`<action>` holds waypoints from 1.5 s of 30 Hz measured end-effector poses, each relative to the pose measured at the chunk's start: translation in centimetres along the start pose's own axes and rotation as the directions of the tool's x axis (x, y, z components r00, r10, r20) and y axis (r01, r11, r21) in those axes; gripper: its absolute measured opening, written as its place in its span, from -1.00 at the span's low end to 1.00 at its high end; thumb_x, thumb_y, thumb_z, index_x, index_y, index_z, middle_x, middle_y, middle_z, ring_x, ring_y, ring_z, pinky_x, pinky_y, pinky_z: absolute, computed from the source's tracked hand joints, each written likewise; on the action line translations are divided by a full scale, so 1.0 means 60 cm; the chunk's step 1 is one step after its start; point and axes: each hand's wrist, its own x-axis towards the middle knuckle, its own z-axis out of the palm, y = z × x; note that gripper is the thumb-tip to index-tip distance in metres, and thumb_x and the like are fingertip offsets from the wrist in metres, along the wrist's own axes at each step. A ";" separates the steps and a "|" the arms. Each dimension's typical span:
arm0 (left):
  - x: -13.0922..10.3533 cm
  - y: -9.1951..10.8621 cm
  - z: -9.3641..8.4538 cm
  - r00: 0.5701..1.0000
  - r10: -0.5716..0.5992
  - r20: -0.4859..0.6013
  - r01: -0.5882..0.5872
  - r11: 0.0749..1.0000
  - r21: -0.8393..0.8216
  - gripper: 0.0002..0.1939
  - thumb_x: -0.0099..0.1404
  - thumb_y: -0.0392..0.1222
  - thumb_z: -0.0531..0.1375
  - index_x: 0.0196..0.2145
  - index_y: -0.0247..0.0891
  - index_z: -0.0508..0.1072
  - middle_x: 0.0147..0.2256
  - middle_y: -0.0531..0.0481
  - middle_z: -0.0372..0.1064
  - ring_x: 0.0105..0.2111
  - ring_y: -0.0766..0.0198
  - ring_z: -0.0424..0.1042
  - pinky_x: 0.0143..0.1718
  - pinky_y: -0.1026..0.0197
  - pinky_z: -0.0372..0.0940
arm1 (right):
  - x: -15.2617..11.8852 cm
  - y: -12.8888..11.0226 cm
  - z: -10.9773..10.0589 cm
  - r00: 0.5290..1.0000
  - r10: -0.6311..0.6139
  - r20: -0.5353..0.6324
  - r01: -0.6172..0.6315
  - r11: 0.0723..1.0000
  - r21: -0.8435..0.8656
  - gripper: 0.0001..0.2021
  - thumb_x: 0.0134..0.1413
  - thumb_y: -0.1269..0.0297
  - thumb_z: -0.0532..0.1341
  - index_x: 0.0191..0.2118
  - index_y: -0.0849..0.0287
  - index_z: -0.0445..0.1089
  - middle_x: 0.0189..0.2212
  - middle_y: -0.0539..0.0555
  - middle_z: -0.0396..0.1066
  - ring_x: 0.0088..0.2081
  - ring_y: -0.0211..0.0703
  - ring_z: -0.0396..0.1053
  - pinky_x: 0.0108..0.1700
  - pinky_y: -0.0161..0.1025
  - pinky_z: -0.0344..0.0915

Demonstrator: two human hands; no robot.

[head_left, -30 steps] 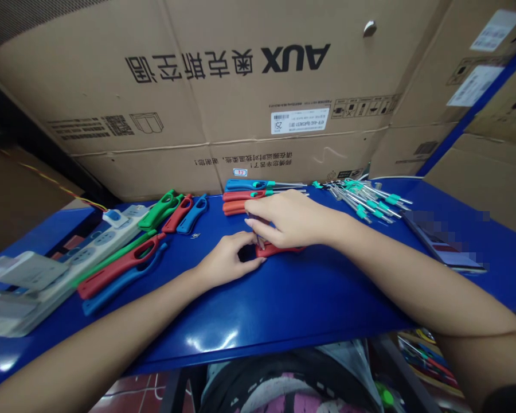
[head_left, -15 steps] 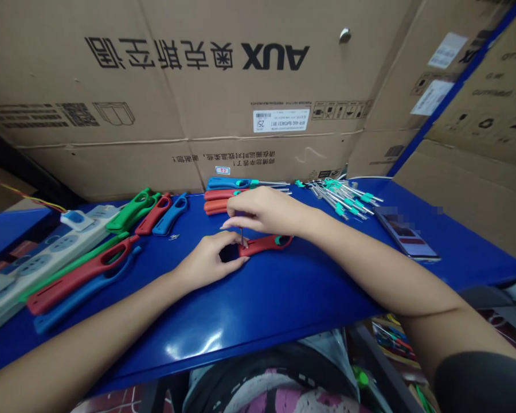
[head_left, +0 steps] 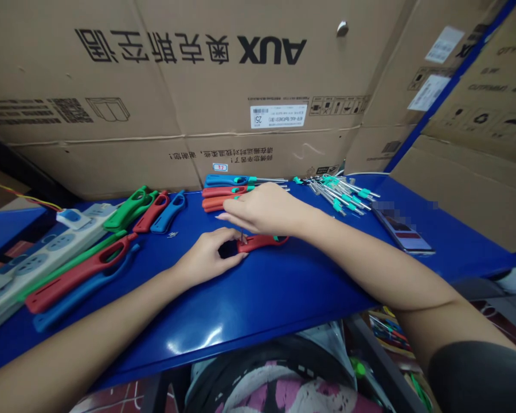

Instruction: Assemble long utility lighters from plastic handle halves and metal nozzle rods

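Note:
A red plastic casing (head_left: 261, 243) with a teal part near its right end lies on the blue table. Thumb and fingers of my left hand (head_left: 215, 252) grip its left end from both sides. Above it, my right hand (head_left: 266, 211) pinches a thin upright tool (head_left: 242, 235), whose lower end meets the left part of the casing; its upper part is hidden in my fingers. Just behind my right hand are a blue lighter (head_left: 226, 180) and red ones (head_left: 223, 191) with metal tubes.
Green, red (head_left: 83, 272) and blue casings lie at the left by a white power strip (head_left: 60, 244). Tiny metal pieces (head_left: 172, 234) lie near them. Metal tubes with teal parts (head_left: 341, 194) and a phone (head_left: 404, 229) are at the right. Cardboard (head_left: 189, 86) stands behind.
The fingers of my right hand have turned slightly around the thin tool. My left hand keeps its hold on the casing. The whole view has shifted a little.

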 end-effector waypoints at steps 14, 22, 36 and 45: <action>0.000 -0.001 -0.002 1.000 0.010 0.006 -0.010 1.000 0.012 -0.84 0.29 -0.16 0.27 -0.18 -0.23 0.49 -0.16 -0.03 0.57 -0.14 0.16 0.56 -0.07 0.17 0.43 | -0.010 -0.004 -0.033 0.992 0.025 0.123 -0.039 0.993 0.111 -0.71 0.38 0.14 0.09 -0.13 0.29 0.41 -0.35 0.16 0.51 -0.38 -0.14 0.37 -0.40 -0.27 0.01; -0.002 -0.005 0.001 1.000 0.005 -0.004 -0.005 1.000 0.004 -0.71 0.27 -0.16 0.26 -0.05 -0.25 0.51 -0.08 -0.08 0.57 -0.10 0.07 0.56 -0.04 0.11 0.44 | -0.001 -0.039 -0.011 0.969 0.247 -0.019 -0.247 0.967 -0.062 -0.41 0.39 -0.10 -0.07 -0.34 0.27 0.49 -0.42 0.23 0.53 -0.31 0.00 0.47 -0.40 -0.24 -0.01; -0.002 0.001 -0.004 0.999 -0.030 0.039 0.030 1.000 0.001 -0.82 0.31 -0.12 0.24 -0.16 -0.22 0.47 -0.15 -0.03 0.55 -0.15 0.15 0.54 -0.05 0.13 0.41 | -0.019 0.009 -0.049 0.986 0.032 0.161 -0.064 0.979 0.192 -0.83 0.29 0.35 0.08 -0.10 0.21 0.39 -0.24 0.15 0.51 -0.32 -0.15 0.35 -0.35 -0.27 0.04; 0.000 0.003 -0.003 1.000 -0.017 0.020 0.017 1.000 -0.001 -0.86 0.31 -0.15 0.24 -0.19 -0.22 0.49 -0.16 -0.04 0.57 -0.12 0.13 0.55 -0.03 0.13 0.42 | -0.008 -0.010 -0.034 0.994 0.080 0.074 -0.078 0.996 -0.036 -0.54 0.38 -0.06 0.01 -0.23 0.20 0.47 -0.38 0.17 0.52 -0.34 -0.04 0.43 -0.40 -0.26 -0.02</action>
